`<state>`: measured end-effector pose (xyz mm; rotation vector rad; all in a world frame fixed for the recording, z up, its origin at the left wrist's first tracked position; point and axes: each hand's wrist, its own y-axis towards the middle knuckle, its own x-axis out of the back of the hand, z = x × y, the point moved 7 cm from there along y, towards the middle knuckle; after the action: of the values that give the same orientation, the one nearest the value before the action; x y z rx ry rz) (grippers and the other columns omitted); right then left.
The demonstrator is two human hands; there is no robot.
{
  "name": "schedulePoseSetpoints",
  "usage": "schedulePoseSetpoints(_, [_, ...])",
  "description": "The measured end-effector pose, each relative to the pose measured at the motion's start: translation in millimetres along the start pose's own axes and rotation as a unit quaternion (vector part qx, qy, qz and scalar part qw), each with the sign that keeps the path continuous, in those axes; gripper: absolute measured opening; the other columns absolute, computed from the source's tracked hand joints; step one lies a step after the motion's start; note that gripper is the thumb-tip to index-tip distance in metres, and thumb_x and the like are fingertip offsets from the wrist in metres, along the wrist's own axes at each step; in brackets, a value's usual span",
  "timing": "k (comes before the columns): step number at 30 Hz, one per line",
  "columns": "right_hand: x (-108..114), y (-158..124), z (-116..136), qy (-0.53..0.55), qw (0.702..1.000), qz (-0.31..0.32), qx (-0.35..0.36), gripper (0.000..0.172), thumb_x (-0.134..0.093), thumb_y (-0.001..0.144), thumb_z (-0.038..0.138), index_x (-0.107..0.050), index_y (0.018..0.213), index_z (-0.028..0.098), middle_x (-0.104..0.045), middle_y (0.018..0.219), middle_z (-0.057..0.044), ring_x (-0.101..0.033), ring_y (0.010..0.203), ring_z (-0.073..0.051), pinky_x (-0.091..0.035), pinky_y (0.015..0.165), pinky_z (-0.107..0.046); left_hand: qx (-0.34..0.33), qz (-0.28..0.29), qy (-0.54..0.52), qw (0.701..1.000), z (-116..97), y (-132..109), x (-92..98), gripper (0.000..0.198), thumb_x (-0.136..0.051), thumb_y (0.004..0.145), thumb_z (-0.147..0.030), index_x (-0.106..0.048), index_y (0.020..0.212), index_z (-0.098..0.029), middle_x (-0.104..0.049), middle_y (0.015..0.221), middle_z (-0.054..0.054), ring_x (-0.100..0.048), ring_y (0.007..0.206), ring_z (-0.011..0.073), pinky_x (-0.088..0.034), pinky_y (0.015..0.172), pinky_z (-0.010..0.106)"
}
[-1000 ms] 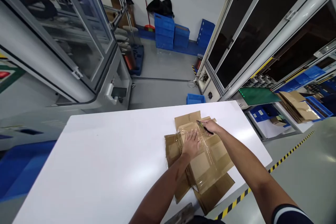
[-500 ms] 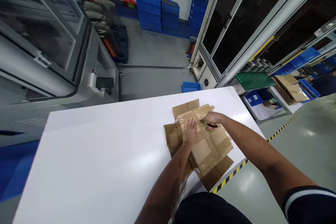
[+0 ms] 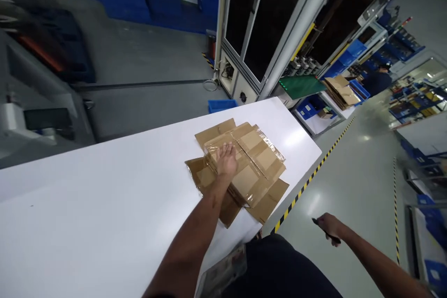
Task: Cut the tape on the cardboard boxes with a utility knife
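Observation:
A flattish cardboard box (image 3: 259, 151) with clear tape over it lies on the white table (image 3: 115, 195), its lower flaps spread out around it. A dark line runs along the middle seam of its top. My left hand (image 3: 226, 162) rests flat on the box's left part, fingers stretched out. Out to the right, beyond the table edge and above the floor, my right hand (image 3: 330, 226) is closed round a slim black utility knife (image 3: 335, 239). Both ends of the knife stick out of the fist; its blade is too small to make out.
Behind the table stand a blue bin (image 3: 222, 105) and a glass-doored machine (image 3: 268, 14). Folded cardboard (image 3: 342, 89) is stacked on a bench farther right. Yellow-black tape (image 3: 296, 195) marks the floor. A person (image 3: 377, 81) is in the far background.
My right hand has left the box top with the knife and swung out to the right, off the table. The left hand stays on the box. The view has turned to the right.

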<state>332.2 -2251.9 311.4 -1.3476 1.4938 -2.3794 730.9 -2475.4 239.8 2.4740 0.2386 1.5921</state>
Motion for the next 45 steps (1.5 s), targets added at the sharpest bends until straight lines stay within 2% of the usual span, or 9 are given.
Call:
schedulePoseSetpoints(2, [-16, 7, -28, 0.06, 0.998, 0.035, -0.006, 0.038, -0.044, 0.101, 0.041, -0.053, 0.124, 0.012, -0.06, 0.069, 0.002, -0.053, 0.045, -0.006, -0.046, 0.041, -0.018, -0.007, 0.005, 0.019, 1.0, -5, 0, -0.8, 0.043, -0.059, 0.091, -0.023, -0.052, 0.133, -0.015, -0.043, 0.148, 0.014, -0.032, 0.142, 0.0326, -0.024, 0.115, 0.062])
schedulePoseSetpoints(5, [-46, 18, -38, 0.181, 0.98, 0.07, 0.036, 0.045, -0.037, 0.103, 0.041, -0.04, 0.14, 0.015, -0.062, 0.074, 0.001, -0.055, 0.044, -0.008, -0.046, 0.039, -0.02, -0.049, 0.034, 0.045, 0.997, -33, -12, -6.7, 0.039, -0.06, 0.091, -0.025, -0.055, 0.128, -0.015, -0.049, 0.142, 0.014, -0.043, 0.134, 0.0318, -0.034, 0.11, 0.06])
schedulePoseSetpoints(9, [-74, 18, -13, 0.327, 0.932, 0.102, 0.118, 0.049, -0.04, 0.101, 0.043, -0.037, 0.143, 0.018, -0.067, 0.083, -0.003, -0.06, 0.049, -0.01, -0.05, 0.042, -0.022, -0.164, 0.096, 0.059, 0.98, -90, -58, -21.6, 0.029, -0.059, 0.092, -0.026, -0.061, 0.118, -0.014, -0.059, 0.13, 0.011, -0.055, 0.122, 0.0259, -0.046, 0.102, 0.051])
schedulePoseSetpoints(13, [-82, 15, 20, 0.403, 0.888, 0.135, 0.177, 0.048, -0.041, 0.101, 0.039, -0.037, 0.144, 0.019, -0.068, 0.085, -0.004, -0.062, 0.051, -0.011, -0.051, 0.044, -0.023, -0.211, 0.127, 0.079, 0.966, -117, -99, -31.9, 0.03, -0.059, 0.092, -0.027, -0.06, 0.119, -0.013, -0.058, 0.132, 0.012, -0.053, 0.125, 0.027, -0.045, 0.104, 0.051])
schedulePoseSetpoints(21, [-95, 26, 72, 0.427, 0.858, 0.2, 0.205, 0.047, -0.041, 0.102, 0.041, -0.038, 0.143, 0.018, -0.067, 0.081, -0.003, -0.061, 0.05, -0.01, -0.051, 0.043, -0.021, -0.18, 0.123, 0.113, 0.969, -126, -105, -34.2, 0.043, -0.055, 0.093, -0.025, -0.05, 0.134, -0.013, -0.048, 0.143, 0.016, -0.045, 0.132, 0.0307, -0.042, 0.104, 0.052])
schedulePoseSetpoints(27, [-99, 33, 79, 0.429, 0.861, 0.209, 0.177, 0.049, -0.04, 0.101, 0.046, -0.039, 0.142, 0.017, -0.065, 0.081, -0.002, -0.058, 0.05, -0.008, -0.05, 0.044, -0.021, -0.194, 0.119, 0.1, 0.969, -118, -108, -33.0, 0.049, -0.051, 0.094, -0.021, -0.043, 0.141, -0.014, -0.04, 0.152, 0.015, -0.032, 0.142, 0.0306, -0.032, 0.112, 0.051])
schedulePoseSetpoints(36, [-102, 37, 111, 0.453, 0.853, 0.217, 0.141, 0.05, -0.039, 0.101, 0.05, -0.042, 0.137, 0.016, -0.065, 0.086, -0.003, -0.06, 0.056, -0.009, -0.053, 0.051, -0.023, -0.213, 0.114, 0.084, 0.967, -122, -108, -32.5, 0.053, -0.05, 0.091, -0.014, -0.041, 0.143, -0.014, -0.035, 0.154, 0.018, -0.032, 0.142, 0.0337, -0.031, 0.112, 0.054])
schedulePoseSetpoints(41, [-108, 29, 91, 0.455, 0.853, 0.197, 0.165, 0.048, -0.042, 0.1, 0.046, -0.042, 0.139, 0.017, -0.066, 0.081, -0.002, -0.058, 0.049, -0.008, -0.049, 0.045, -0.021, -0.245, 0.124, 0.071, 0.959, -121, -109, -27.4, 0.05, -0.048, 0.092, -0.017, -0.044, 0.141, -0.014, -0.043, 0.15, 0.016, -0.03, 0.144, 0.0316, -0.025, 0.115, 0.055])
schedulePoseSetpoints(45, [-121, 20, 70, 0.451, 0.852, 0.208, 0.166, 0.049, -0.044, 0.1, 0.044, -0.04, 0.141, 0.017, -0.067, 0.079, -0.002, -0.059, 0.048, -0.009, -0.048, 0.042, -0.021, -0.271, 0.135, 0.057, 0.951, -122, -107, -20.0, 0.043, -0.044, 0.096, -0.032, -0.052, 0.136, -0.018, -0.046, 0.147, 0.017, -0.029, 0.144, 0.0332, -0.02, 0.116, 0.059])
